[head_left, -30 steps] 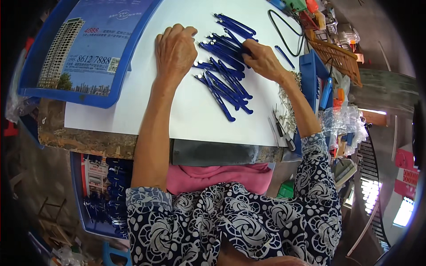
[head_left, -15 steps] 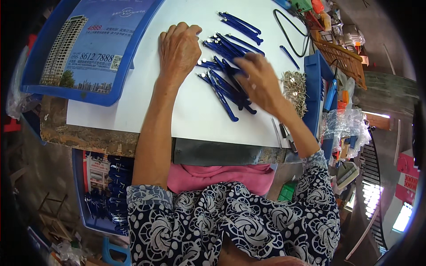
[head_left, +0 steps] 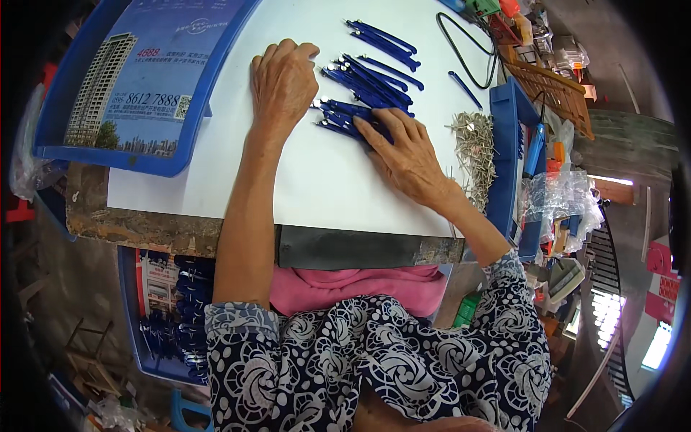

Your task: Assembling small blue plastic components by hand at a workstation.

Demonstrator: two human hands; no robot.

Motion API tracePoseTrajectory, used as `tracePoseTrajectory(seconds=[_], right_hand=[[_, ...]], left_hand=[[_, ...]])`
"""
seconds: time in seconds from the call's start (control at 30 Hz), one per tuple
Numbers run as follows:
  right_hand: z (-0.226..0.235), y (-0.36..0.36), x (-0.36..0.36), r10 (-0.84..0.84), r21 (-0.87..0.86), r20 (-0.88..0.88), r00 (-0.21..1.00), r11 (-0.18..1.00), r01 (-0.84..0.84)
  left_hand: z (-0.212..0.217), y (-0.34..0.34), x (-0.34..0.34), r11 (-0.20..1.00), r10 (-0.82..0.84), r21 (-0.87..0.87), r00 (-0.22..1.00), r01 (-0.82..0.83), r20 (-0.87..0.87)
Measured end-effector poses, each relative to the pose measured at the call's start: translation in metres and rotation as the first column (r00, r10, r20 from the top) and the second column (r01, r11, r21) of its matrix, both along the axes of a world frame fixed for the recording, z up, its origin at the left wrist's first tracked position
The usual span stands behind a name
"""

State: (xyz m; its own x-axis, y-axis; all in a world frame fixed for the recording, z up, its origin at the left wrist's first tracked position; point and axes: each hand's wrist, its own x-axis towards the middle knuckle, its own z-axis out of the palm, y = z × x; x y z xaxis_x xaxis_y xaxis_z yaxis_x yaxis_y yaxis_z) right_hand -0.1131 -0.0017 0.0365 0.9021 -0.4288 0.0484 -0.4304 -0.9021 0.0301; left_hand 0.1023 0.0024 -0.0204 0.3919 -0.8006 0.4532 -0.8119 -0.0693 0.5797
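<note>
My right hand [head_left: 409,155] lies over a bundle of slim dark-blue strips [head_left: 338,117] with shiny metal ends, thumb on the near side and fingers curled over the far side. The hand hides part of this bundle. Just beyond it lies a larger heap of similar strips [head_left: 367,81], fanned out on the white sheet [head_left: 324,194]. Left of these, my left hand [head_left: 284,83] rests on the sheet with its fingers curled in; whatever is under them is hidden. Farther back is another small group of blue strips [head_left: 383,45].
A pile of small metal pins [head_left: 473,155] sits right of my right hand, beside a blue bin [head_left: 507,155]. At the left stands a blue tray [head_left: 194,119] with a printed sheet. A black loop of cord [head_left: 440,36] and one lone strip [head_left: 464,89] lie at the back right.
My right hand, blurred before, has settled on the nearest strips. Those strips, spread toward the table's front edge earlier, are now drawn together farther back. My left hand keeps its curled pose.
</note>
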Motion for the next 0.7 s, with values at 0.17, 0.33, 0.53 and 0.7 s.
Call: tracePoseTrajectory(seconds=[0.17,0.33,0.53,0.7], right_hand=[[0.0,-0.023,-0.005,0.028,-0.067,0.08,0.996,0.997,-0.023],[0.011,-0.053,-0.018,-0.038,0.34,0.203,0.978,0.94,-0.034],[0.032,-0.129,0.01,-0.218,0.379,0.349,0.911,0.922,0.076],[-0.025,-0.222,0.033,-0.206,0.198,0.27,0.941,0.968,0.155]], left_hand=[[0.009,-0.006,0.003,1.0,-0.002,-0.03,1.0,0.003,0.014],[0.001,-0.012,0.0,1.0,-0.024,-0.011,1.0,0.024,0.004],[0.0,-0.002,0.006,1.0,-0.019,0.018,0.999,0.018,0.037],[0.004,-0.009,-0.007,0.999,-0.019,-0.041,1.0,0.02,0.01]])
